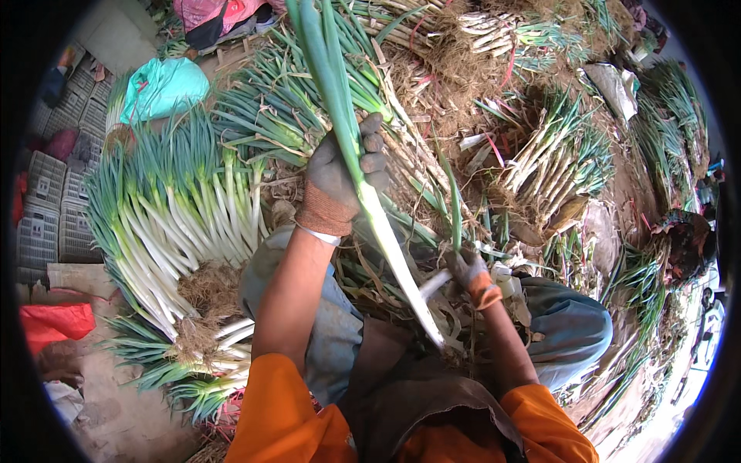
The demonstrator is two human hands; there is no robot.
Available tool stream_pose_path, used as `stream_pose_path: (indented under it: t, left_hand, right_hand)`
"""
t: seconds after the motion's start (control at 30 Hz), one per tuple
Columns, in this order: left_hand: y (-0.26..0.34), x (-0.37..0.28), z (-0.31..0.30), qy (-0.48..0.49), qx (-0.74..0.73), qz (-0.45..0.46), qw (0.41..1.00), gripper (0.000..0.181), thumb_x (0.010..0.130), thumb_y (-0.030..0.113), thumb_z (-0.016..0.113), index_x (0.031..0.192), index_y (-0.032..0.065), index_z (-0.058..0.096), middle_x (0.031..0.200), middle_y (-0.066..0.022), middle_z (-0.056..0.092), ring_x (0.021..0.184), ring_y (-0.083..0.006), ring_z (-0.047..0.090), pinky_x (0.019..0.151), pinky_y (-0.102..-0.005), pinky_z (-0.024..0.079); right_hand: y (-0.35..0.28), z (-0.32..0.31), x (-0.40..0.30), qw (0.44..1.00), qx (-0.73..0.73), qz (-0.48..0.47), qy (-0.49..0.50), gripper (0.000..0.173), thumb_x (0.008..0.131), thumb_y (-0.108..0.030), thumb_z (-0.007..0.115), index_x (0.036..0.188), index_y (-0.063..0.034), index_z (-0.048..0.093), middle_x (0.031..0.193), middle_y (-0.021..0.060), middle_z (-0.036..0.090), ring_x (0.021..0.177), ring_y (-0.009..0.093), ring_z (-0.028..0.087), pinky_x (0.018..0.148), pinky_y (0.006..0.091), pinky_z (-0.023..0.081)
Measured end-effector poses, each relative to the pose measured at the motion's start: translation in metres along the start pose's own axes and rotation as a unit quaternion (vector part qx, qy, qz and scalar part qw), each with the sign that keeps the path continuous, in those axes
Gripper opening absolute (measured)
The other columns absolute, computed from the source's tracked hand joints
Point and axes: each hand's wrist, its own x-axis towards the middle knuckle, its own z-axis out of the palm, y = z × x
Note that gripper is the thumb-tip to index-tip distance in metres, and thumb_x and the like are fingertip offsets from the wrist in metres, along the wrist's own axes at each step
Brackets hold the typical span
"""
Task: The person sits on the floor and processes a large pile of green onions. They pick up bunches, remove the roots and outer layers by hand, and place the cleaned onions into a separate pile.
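My gloved left hand (347,168) is closed around a large green onion (385,231), its white stalk slanting down to the right over my lap and its green leaves rising past the top edge. To the right, my gloved right hand (466,269) is closed on a green leaf or peeled layer (455,217) that stands up from the fingers, with a pale strip beside it. On the left, cleaned green onions with white stalks (173,223) lie fanned out, roots (211,289) towards my knee. Beyond my left hand lie uncleaned green onions (278,110).
Bundles of soil-covered onions (544,156) lie at the right and top. Peeled leaf litter (370,272) lies between my legs. Plastic crates (43,202) are stacked at the far left, near a red bag (58,324). A turquoise bag (165,89) sits at the upper left.
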Motion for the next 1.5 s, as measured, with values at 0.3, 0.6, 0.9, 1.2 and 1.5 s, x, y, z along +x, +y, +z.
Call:
stream_pose_path:
  t: [0.3,0.6,0.9,1.2,1.5]
  left_hand:
    - [-0.003,0.014,0.005,-0.147,0.075,-0.052,0.985,0.066,0.093,0.040,0.047,0.144,0.0012,0.029,0.101,-0.0119,0.057,0.063,-0.0115,0.051,0.054,-0.0268,0.039]
    - [-0.005,0.013,0.030,0.150,0.144,0.220,0.953,0.058,0.095,0.050,0.038,0.131,0.0048,0.045,0.122,-0.0210,0.056,0.103,-0.0331,0.059,0.089,-0.0512,0.047]
    - [-0.009,0.001,0.012,0.160,0.221,0.121,0.955,0.036,0.096,0.038,0.049,0.114,0.0072,0.054,0.096,-0.0125,0.063,0.085,-0.0266,0.062,0.079,-0.0443,0.051]
    - [-0.006,0.008,0.002,-0.091,0.152,0.038,0.983,0.038,0.099,0.034,0.043,0.125,0.0077,0.050,0.103,-0.0078,0.065,0.093,-0.0242,0.064,0.101,-0.0542,0.039]
    - [-0.003,0.011,0.002,-0.148,0.134,0.006,0.980,0.040,0.099,0.034,0.042,0.127,0.0062,0.047,0.100,-0.0073,0.064,0.090,-0.0247,0.063,0.110,-0.0581,0.025]
  right_hand:
    - [-0.089,-0.057,-0.007,0.897,0.287,-0.333,0.034,0.037,0.084,-0.022,0.068,0.110,0.0026,0.060,0.097,0.0142,0.062,0.083,0.021,0.062,0.071,0.0329,0.051]
    - [-0.125,-0.035,0.044,0.875,0.239,-0.385,0.173,0.021,0.081,-0.025,0.070,0.096,-0.0102,0.069,0.060,-0.0045,0.055,0.050,0.007,0.046,0.046,0.0269,0.033]
    - [-0.127,-0.030,0.028,0.821,0.518,-0.211,-0.114,0.041,0.086,-0.040,0.066,0.098,-0.0019,0.061,0.070,0.0036,0.060,0.056,0.010,0.059,0.041,0.0226,0.044]
    - [-0.124,-0.033,0.011,0.674,0.674,-0.208,-0.221,0.044,0.090,-0.050,0.056,0.090,-0.0059,0.056,0.072,0.0038,0.058,0.052,0.011,0.057,0.040,0.0219,0.047]
    - [-0.114,-0.025,0.024,0.576,0.713,-0.127,-0.380,0.035,0.094,-0.034,0.053,0.108,-0.0019,0.057,0.078,0.0091,0.063,0.056,0.017,0.062,0.045,0.0296,0.052]
